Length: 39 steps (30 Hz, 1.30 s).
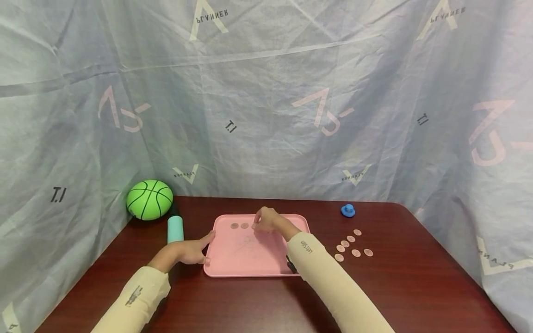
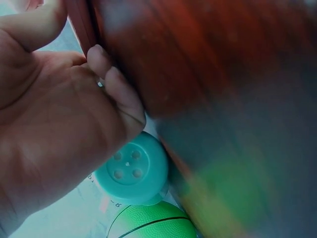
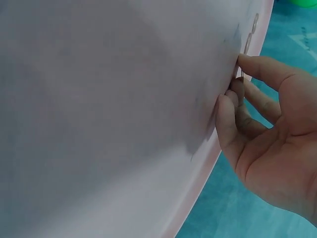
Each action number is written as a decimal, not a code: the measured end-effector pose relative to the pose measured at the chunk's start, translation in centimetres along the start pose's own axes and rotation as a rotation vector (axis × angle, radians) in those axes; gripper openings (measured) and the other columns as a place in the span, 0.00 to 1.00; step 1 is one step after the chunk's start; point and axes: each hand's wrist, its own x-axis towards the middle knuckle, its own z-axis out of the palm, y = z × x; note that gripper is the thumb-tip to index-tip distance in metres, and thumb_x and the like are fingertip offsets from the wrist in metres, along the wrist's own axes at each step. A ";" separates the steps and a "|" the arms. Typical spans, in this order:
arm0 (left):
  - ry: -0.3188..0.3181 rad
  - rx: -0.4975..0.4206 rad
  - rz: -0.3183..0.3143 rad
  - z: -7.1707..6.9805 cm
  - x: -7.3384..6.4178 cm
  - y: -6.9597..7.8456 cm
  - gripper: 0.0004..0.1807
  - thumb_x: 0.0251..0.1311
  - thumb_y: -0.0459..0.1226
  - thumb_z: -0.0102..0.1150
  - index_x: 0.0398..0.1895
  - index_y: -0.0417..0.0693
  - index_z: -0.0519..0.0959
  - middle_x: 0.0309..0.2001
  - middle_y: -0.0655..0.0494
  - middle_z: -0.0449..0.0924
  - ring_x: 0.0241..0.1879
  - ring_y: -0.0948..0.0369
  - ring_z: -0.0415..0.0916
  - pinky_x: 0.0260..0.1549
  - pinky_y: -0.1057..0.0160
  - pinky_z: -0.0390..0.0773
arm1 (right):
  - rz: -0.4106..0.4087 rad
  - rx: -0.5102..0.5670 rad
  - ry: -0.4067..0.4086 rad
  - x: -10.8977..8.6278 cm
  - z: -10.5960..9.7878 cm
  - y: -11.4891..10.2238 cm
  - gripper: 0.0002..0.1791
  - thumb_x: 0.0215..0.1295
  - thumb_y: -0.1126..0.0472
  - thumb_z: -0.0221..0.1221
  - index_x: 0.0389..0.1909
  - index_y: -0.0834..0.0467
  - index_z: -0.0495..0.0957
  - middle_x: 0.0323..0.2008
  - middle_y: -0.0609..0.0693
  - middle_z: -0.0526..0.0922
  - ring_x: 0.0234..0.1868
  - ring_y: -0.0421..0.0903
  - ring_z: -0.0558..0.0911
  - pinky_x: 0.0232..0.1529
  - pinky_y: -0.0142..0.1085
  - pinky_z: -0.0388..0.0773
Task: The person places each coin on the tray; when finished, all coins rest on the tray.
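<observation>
A pink tray [image 1: 250, 264] lies on the table. My left hand [image 1: 191, 252] grips its left edge, thumb and fingers spread along the rim; in the left wrist view the fingers [image 2: 121, 94] curl beside the edge. Over the tray's far part, my right hand [image 1: 267, 219] pinches a coin [image 3: 242, 74] against the tray, mostly hidden by the fingertips. To its left, a copper-coloured coin [image 1: 234, 226] and another coin [image 1: 244, 225] lie in a row. Several more such coins [image 1: 344, 243] lie loose on the table, right of the tray.
Behind my left hand lies a turquoise bottle-like cylinder [image 1: 175, 229] with a dark end. A green ball [image 1: 150, 200] sits at the table's far left corner. A blue rubber duck [image 1: 348, 210] stands at the back right. Grey printed cloth [image 1: 266, 101] hangs behind the table.
</observation>
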 end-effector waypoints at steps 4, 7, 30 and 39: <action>0.003 -0.001 0.005 0.1 0.1 -0.1 0.49 0.60 0.35 0.62 0.78 0.33 0.43 0.78 0.34 0.39 0.75 0.40 0.46 0.70 0.41 0.49 | 0.002 0.001 0.002 0.1 0.1 0.2 0.07 0.56 0.60 0.70 0.35 0.56 0.84 0.27 0.45 0.80 0.28 0.40 0.77 0.32 0.31 0.75; 0.005 -0.003 0.000 0.0 0.0 -0.1 0.50 0.60 0.35 0.63 0.78 0.33 0.43 0.78 0.34 0.39 0.75 0.40 0.46 0.70 0.41 0.49 | 0.003 -0.002 0.002 0.1 0.1 0.2 0.08 0.56 0.60 0.70 0.37 0.56 0.85 0.29 0.45 0.81 0.30 0.40 0.77 0.34 0.31 0.75; 0.002 -0.017 0.006 0.0 -0.1 0.0 0.49 0.60 0.34 0.62 0.77 0.32 0.43 0.77 0.33 0.39 0.75 0.40 0.45 0.70 0.41 0.49 | -0.024 0.094 0.041 -0.9 -1.5 1.2 0.15 0.56 0.55 0.71 0.40 0.59 0.85 0.30 0.47 0.87 0.28 0.38 0.84 0.34 0.33 0.79; -0.018 -0.015 0.007 -0.2 -0.4 0.1 0.50 0.62 0.35 0.62 0.77 0.31 0.40 0.77 0.31 0.38 0.75 0.39 0.45 0.69 0.40 0.49 | -0.115 0.102 0.020 -4.1 -3.8 2.1 0.16 0.56 0.63 0.69 0.46 0.64 0.84 0.36 0.51 0.88 0.39 0.43 0.86 0.42 0.36 0.80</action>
